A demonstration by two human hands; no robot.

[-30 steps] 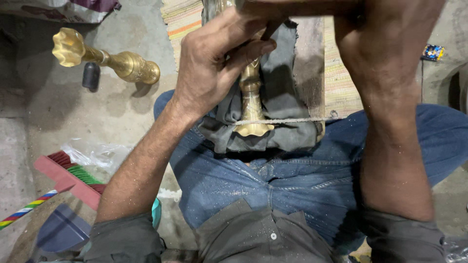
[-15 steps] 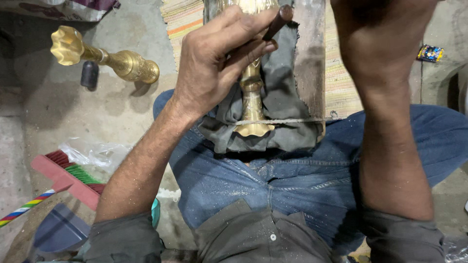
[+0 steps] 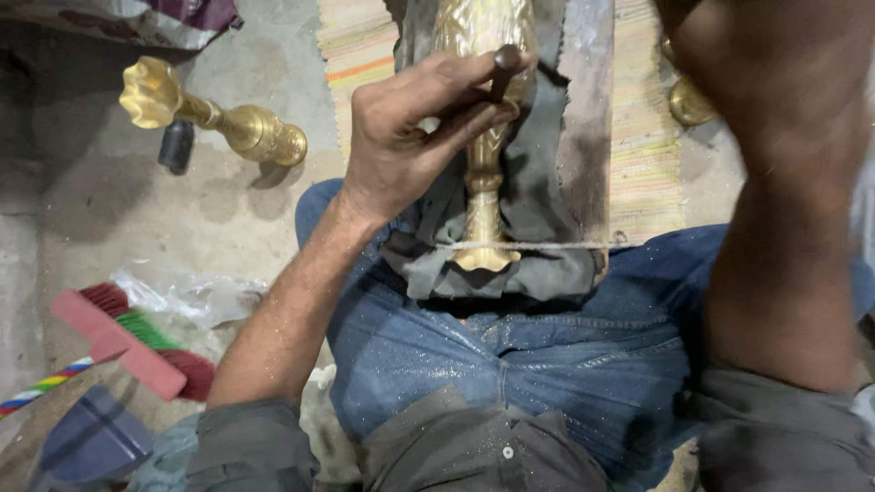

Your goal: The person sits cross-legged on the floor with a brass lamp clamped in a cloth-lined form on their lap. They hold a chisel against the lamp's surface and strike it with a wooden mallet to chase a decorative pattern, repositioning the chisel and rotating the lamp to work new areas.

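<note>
- Brass stem [image 3: 483,173] lies on grey cloth [image 3: 538,219] over the lap, tied down by string [image 3: 547,245].
- Right arm [image 3: 784,228] rises beside the stem; its fingers are out of view, grip untold.
- Left hand [image 3: 410,146]: fingers closed on a dark punch [image 3: 501,73] against the stem.
- Risk: a glancing blow could skid the punch and scar the brass or strike the fingers.
- Second brass piece [image 3: 214,114] lies on the floor, left of the stem.

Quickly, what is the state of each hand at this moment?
Left hand: closed, pinching a dark punch-like tool against the brass piece.
Right hand: out of the picture; only the raised forearm shows, so its state cannot be told.
</note>
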